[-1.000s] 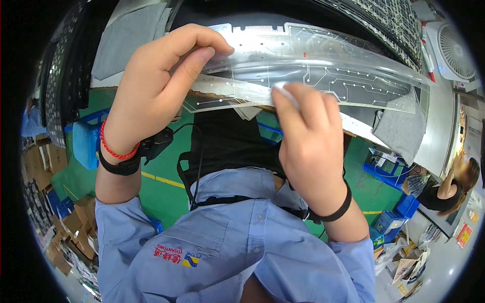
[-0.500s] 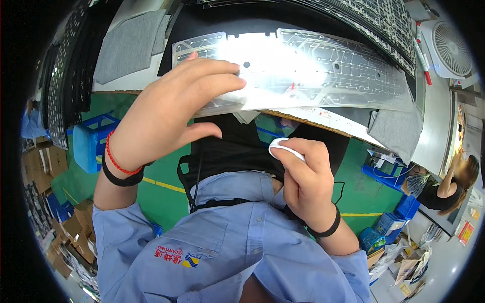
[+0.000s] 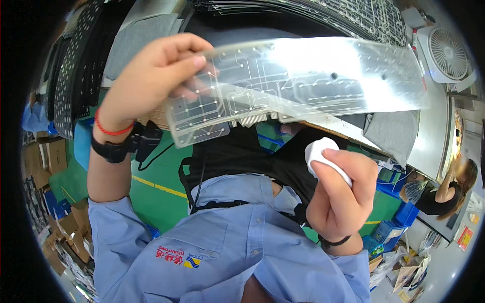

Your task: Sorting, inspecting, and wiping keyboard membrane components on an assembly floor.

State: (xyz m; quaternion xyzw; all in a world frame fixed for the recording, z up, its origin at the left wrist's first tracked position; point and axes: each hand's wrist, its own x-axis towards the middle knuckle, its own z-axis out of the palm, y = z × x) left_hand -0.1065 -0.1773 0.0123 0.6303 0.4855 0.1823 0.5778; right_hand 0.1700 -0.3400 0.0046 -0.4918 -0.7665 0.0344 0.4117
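A clear keyboard membrane sheet [image 3: 303,83], printed with thin traces and dots, is held up at a tilt over the front of the workbench. My left hand [image 3: 174,68] pinches it near its upper left corner, the thumb on the face turned to me. Strong glare covers the sheet's upper middle. Lower and to the right, apart from the sheet, my right hand [image 3: 343,189] is closed on a folded white cloth [image 3: 323,154] between thumb and fingers.
Stacks of printed sheets [image 3: 348,20] lie at the back of the bench. Grey cloths [image 3: 144,43] rest at left, another grey cloth [image 3: 391,134] at the right edge. A white fan [image 3: 447,53] stands far right, and a seated person [image 3: 447,189] is beyond. Dark perforated panels [image 3: 81,70] stand at left.
My left hand has gone from spread over the sheet to gripping its left end, and the sheet is lifted and turned. My right hand with the cloth has moved right.
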